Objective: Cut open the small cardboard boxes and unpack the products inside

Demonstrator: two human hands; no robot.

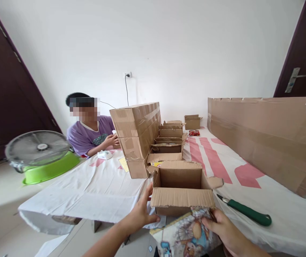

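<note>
An open cardboard box (181, 187) stands at the near edge of the white cloth-covered table (94, 189), its front flap folded down toward me. My left hand (142, 210) rests against the box's lower left corner, fingers spread. My right hand (224, 228) grips a colourful illustrated packet (186, 235) held just below the box's front flap.
A green-handled knife (246, 212) lies right of the box. Behind it runs a row of open small boxes (169, 141) beside stacked taped cartons (137, 135). A long carton (271, 137) lines the right side. A person in purple (91, 134) sits far left, near a fan (37, 148) in a green basin.
</note>
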